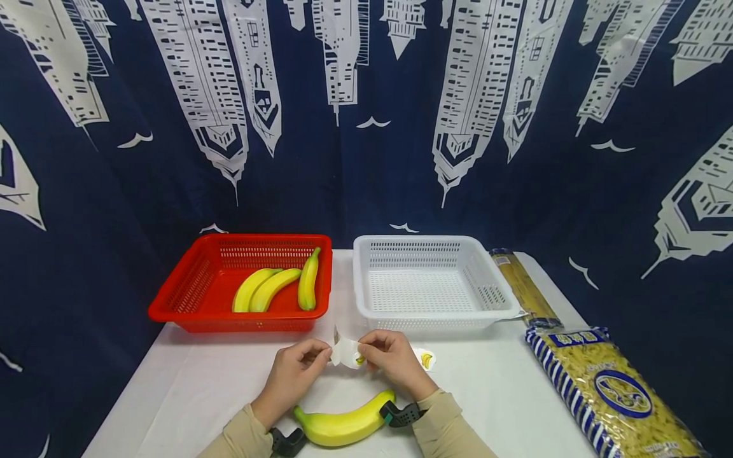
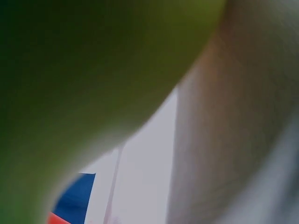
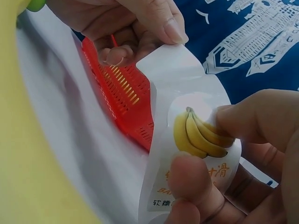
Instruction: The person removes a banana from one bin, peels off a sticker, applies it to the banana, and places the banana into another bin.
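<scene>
Above the table, both hands hold a white sticker sheet (image 1: 345, 353) printed with bananas and orange lettering. My left hand (image 1: 293, 376) pinches its left edge between thumb and fingers. At the other side, my right hand (image 1: 395, 362) grips the printed banana label (image 3: 189, 128), thumb on one face and fingers curled against it. Beneath the wrists lies a yellow banana (image 1: 343, 425) with a green stem end. That banana, blurred and very close, covers much of the left wrist view. A second round banana sticker (image 1: 425, 360) lies just right of my right hand.
A red basket (image 1: 240, 323) with several bananas stands at the back left. Beside it is a white basket (image 1: 424, 317). At the right lie a large pasta bag (image 1: 621, 394) and a long packet of noodles (image 1: 527, 289). A dark patterned curtain (image 1: 343, 178) hangs behind.
</scene>
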Demonstrator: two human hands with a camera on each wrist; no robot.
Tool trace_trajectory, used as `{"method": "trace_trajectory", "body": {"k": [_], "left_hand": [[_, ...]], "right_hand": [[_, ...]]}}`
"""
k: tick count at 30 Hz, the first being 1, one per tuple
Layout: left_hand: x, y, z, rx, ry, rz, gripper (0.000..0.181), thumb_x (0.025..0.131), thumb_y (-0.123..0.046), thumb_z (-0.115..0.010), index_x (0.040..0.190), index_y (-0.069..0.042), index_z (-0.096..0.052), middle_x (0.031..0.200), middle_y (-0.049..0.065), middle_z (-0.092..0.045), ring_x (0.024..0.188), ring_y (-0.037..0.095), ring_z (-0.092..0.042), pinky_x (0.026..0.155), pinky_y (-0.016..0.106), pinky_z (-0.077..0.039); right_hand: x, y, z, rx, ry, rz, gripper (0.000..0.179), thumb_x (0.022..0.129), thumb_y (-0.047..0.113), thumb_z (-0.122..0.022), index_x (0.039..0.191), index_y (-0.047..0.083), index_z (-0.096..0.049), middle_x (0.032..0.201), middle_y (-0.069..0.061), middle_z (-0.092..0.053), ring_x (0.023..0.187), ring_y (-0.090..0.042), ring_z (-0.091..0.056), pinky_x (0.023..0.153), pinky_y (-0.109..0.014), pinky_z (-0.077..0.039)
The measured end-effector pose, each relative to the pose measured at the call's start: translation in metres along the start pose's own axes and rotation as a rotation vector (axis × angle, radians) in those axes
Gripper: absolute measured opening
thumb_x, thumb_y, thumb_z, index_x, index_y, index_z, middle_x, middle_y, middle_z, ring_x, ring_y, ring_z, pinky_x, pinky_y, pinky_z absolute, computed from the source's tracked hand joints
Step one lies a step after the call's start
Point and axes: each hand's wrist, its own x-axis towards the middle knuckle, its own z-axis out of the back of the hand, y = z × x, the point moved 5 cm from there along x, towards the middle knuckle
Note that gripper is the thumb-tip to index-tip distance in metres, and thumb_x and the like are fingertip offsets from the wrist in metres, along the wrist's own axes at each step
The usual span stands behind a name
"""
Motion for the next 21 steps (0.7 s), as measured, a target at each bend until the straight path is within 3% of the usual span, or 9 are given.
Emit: {"method": "trace_trajectory", "body": {"k": [21], "left_hand": [[0.0008, -0.0025, 0.0062, 0.050, -0.010, 0.011, 0.013, 0.091, -0.010, -0.078, 0.093, -0.022, -0.074, 0.081, -0.017, -0.070, 0.071, 0.004, -0.064, 0.064, 0.024, -0.057]], "right_hand": [[0.0002, -0.0018, 0.0019, -0.012, -0.013, 0.005, 0.015, 0.096, 0.011, -0.072, 0.103, -0.003, -0.074, 0.086, -0.016, -0.072, 0.063, -0.013, -0.059, 0.060, -0.026, -0.053]]}}
